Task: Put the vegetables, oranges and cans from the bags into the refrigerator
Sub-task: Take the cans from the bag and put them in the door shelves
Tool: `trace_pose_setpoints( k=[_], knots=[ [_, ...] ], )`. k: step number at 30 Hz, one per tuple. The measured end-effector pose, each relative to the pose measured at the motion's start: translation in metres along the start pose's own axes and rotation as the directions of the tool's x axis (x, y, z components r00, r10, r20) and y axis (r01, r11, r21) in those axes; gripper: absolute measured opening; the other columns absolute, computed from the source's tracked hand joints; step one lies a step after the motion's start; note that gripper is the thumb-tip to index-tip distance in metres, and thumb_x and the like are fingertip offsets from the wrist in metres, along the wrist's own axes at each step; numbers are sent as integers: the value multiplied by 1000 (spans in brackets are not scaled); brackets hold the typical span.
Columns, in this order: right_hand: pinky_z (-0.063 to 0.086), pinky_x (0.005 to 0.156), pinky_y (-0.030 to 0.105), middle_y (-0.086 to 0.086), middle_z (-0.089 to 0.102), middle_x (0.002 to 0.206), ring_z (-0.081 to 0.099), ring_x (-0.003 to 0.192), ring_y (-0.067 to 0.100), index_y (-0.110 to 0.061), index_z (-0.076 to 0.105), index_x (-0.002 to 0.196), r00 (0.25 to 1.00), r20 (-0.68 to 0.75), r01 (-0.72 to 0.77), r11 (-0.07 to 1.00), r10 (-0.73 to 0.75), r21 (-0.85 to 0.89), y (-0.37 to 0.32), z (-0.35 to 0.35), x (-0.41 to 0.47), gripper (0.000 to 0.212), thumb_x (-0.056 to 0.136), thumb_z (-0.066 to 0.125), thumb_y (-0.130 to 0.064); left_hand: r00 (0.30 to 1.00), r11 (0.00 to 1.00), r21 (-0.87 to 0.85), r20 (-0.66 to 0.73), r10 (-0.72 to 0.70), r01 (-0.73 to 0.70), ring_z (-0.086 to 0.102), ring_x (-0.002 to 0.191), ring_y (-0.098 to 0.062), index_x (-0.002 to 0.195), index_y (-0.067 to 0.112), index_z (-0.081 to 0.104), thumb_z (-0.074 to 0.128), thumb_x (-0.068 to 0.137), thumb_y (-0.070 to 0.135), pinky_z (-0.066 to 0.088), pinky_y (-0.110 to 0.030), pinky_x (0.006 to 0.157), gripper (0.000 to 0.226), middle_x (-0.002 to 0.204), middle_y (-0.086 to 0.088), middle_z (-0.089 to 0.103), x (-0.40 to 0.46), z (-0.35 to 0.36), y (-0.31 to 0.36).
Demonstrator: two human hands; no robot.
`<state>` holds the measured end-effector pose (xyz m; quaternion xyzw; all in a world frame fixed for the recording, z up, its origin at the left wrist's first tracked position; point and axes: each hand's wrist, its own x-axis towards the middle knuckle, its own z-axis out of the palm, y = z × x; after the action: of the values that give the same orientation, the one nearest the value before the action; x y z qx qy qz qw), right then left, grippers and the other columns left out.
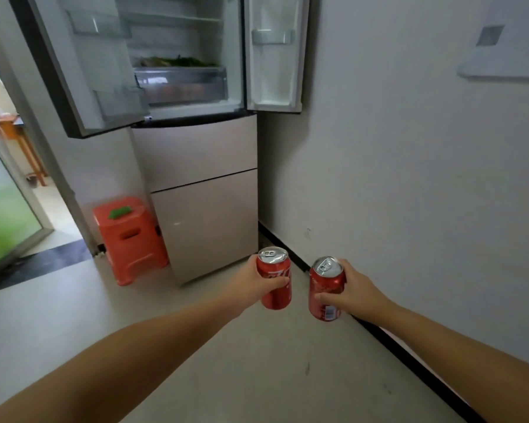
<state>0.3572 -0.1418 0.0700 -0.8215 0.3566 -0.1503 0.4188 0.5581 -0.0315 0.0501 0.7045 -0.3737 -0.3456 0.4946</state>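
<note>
My left hand (252,283) grips a red soda can (276,293) upright, and my right hand (353,290) grips a second red can (325,296) beside it. Both cans are held out low over the floor, in front of the refrigerator (202,178). Its two upper doors stand wide, the left door (83,65) and the right door (274,53). Green vegetables (177,61) lie on a shelf inside, above a clear drawer (182,83) that shows orange shapes through its front. No bags are in view.
An orange plastic stool (129,239) with a green item on top stands left of the fridge. A white wall (409,178) with a black skirting runs along the right. A glass door (3,209) and a doorway lie at the far left.
</note>
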Motion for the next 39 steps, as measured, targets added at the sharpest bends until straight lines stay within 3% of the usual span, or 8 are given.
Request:
trace_pose_setpoints(
  k=[4, 9, 16, 25, 28, 34, 37, 39],
  knots=[
    [43, 78, 17, -8, 61, 111, 60, 102, 12, -31, 42, 120, 1000, -19, 6, 1000, -6, 7, -4, -19, 86, 64, 70, 82, -28, 998, 999, -37, -60, 4, -6, 60, 104, -11, 124, 19, 50, 82, 69, 23, 44, -26, 89, 64, 117, 4, 63, 89, -20, 11],
    [42, 81, 18, -6, 60, 111, 60, 102, 13, -28, 41, 121, 997, 31, 67, 998, -67, 17, -5, -38, 210, 64, 71, 81, -23, 993, 999, -34, -119, -15, 11, 58, 111, -16, 129, 21, 46, 82, 70, 24, 45, -35, 100, 69, 121, 3, 60, 199, -36, 18],
    [44, 85, 22, -7, 57, 112, 57, 102, 12, -31, 38, 120, 968, 175, 177, 984, -180, 33, -22, -60, 394, 65, 72, 81, -23, 942, 998, -58, -334, -37, 19, 59, 108, -15, 129, 17, 48, 82, 70, 23, 45, -29, 93, 69, 122, 1, 61, 333, -80, 37],
    [45, 90, 28, -10, 54, 111, 55, 112, 15, -23, 37, 132, 825, 351, 403, 896, -443, 185, -146, -12, 625, 76, 71, 81, -21, 753, 999, 46, -658, 21, 12, 59, 96, -2, 125, 23, 47, 82, 69, 25, 47, -21, 84, 66, 111, 10, 61, 423, -226, 75],
    [47, 91, 28, -11, 57, 107, 58, 109, 14, -25, 40, 123, 750, 312, 517, 812, -583, 272, -207, 11, 680, 67, 70, 81, -17, 670, 990, 136, -731, 129, -43, 60, 102, -8, 124, 23, 48, 83, 69, 23, 45, -21, 85, 65, 113, 7, 62, 444, -286, 104],
    [47, 95, 32, -7, 57, 121, 55, 112, 11, -22, 38, 135, 575, 190, 716, 602, -796, 354, -343, 22, 754, 79, 70, 82, -29, 529, 945, 284, -784, 326, -161, 60, 101, -4, 126, 21, 49, 80, 72, 16, 47, -20, 88, 63, 109, 11, 62, 468, -386, 187],
    [47, 98, 34, -3, 58, 124, 57, 114, 12, -20, 38, 135, 501, 123, 718, 491, -857, 494, -400, 31, 775, 76, 72, 81, -24, 375, 911, 374, -830, 412, -173, 57, 96, 6, 124, 23, 48, 79, 73, 14, 46, -6, 80, 60, 107, 14, 60, 462, -424, 218],
    [48, 91, 26, -5, 57, 119, 57, 109, 9, -18, 37, 135, 459, 118, 693, 438, -880, 572, -433, 41, 783, 74, 74, 79, -20, 280, 892, 437, -847, 452, -119, 57, 100, 1, 122, 26, 47, 80, 72, 17, 46, -11, 85, 60, 109, 13, 60, 450, -447, 231]
  ],
)
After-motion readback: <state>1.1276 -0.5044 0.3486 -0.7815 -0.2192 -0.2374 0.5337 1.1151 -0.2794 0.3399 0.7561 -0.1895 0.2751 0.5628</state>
